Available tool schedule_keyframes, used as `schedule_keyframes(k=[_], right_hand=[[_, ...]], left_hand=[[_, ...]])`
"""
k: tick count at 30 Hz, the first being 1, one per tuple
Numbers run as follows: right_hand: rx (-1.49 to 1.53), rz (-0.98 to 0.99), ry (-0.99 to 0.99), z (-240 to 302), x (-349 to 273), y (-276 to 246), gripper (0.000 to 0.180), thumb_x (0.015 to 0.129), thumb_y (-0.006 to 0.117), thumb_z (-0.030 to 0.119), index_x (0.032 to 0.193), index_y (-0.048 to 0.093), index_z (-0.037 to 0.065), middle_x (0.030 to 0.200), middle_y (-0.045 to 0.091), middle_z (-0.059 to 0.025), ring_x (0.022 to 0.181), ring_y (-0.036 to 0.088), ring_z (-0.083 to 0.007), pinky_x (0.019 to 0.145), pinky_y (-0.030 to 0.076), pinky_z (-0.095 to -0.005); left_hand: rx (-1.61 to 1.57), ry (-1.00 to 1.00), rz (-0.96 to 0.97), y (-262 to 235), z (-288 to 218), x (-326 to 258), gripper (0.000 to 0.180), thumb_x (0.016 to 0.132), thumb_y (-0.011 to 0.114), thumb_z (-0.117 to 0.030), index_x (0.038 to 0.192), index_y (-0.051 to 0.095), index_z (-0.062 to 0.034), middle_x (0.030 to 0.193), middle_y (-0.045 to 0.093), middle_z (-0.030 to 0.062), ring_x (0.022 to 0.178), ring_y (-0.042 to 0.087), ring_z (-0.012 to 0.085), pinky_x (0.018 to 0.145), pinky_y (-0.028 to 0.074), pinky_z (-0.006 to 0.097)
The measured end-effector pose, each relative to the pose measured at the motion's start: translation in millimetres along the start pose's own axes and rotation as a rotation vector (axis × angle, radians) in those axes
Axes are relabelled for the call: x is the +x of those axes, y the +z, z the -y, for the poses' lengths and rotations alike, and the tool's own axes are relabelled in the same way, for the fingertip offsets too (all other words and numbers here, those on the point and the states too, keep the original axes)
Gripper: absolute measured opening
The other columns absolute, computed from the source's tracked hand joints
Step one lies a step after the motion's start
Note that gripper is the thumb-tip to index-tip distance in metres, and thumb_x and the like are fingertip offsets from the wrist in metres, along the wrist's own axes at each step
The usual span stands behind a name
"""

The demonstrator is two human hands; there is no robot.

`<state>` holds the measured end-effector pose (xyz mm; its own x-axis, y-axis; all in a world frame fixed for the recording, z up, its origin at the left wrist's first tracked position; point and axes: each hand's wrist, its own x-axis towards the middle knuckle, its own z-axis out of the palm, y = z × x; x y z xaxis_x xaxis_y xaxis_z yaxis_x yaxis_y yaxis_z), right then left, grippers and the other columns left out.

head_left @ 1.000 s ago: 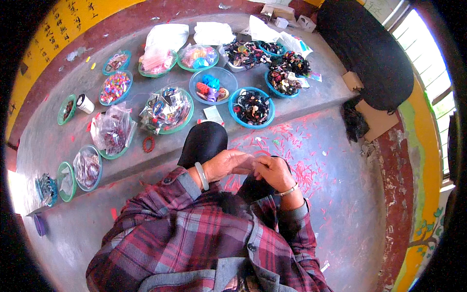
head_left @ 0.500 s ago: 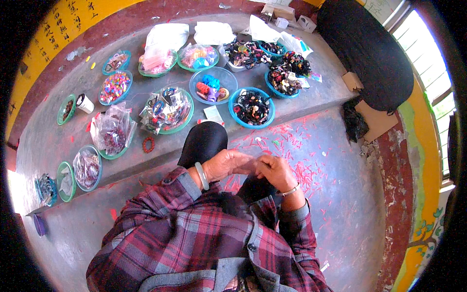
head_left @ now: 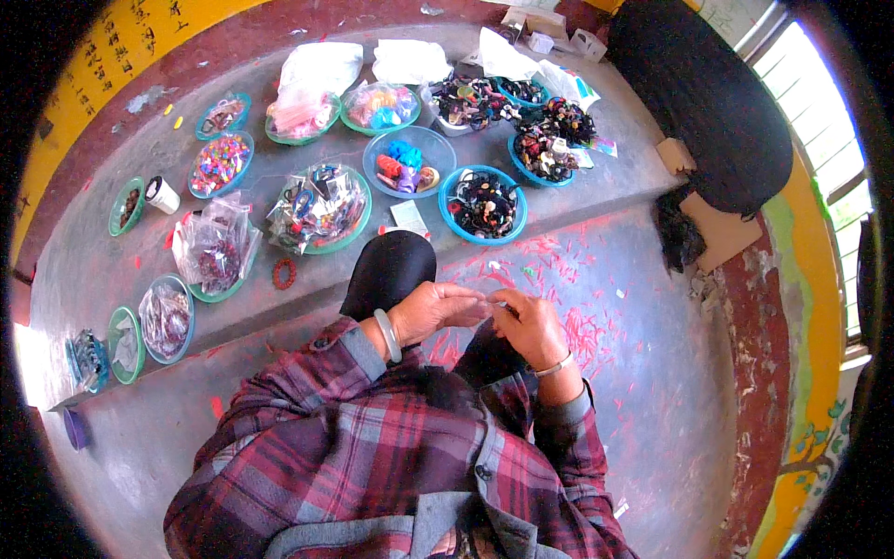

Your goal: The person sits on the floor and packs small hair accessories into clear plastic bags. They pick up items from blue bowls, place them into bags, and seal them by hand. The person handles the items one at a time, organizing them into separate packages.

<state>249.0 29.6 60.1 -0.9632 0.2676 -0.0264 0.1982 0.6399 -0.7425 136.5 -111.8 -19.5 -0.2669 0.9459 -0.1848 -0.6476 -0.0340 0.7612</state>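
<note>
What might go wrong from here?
Two risks, in my judgement. The left hand and right hand are close together; anything small slipping between them might get lost among the red scraps below. The blue basin of black hair ties sits near the ledge's edge, so a knock could tip it off.
</note>
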Motion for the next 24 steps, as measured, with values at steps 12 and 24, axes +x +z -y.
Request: schedule_keyframes(k=[12,24], right_hand=[[-0.299,0.043,-0.243,-14.7,5.0,9.7,0.012,0.08,0.051,0.018,0.074,0.056,0.008,0.059,0.056,-0.015,0.053,0.057,-0.0333,0.047,0.045,-0.0414],[-0.679,-0.091,-0.321,-7.2,30.5,25.9,0.008,0.077,0.049,0.015,0.075,0.05,0.008,0.054,0.057,-0.0092,0.046,0.058,-0.0249,0.04,0.045,-0.0373]], left_hand=[[0.011,0.008,0.016,4.9,-0.4,1.5,0.033,0.087,0.051,-0.023,0.112,0.051,-0.0013,0.106,0.056,0.0071,0.094,0.056,0.0147,0.085,0.045,0.029],[-0.005,0.137,-0.202,-1.0,0.2,11.7,0.03,0.09,0.046,-0.024,0.106,0.053,0.0001,0.101,0.057,0.0074,0.092,0.056,0.0146,0.081,0.046,0.029]])
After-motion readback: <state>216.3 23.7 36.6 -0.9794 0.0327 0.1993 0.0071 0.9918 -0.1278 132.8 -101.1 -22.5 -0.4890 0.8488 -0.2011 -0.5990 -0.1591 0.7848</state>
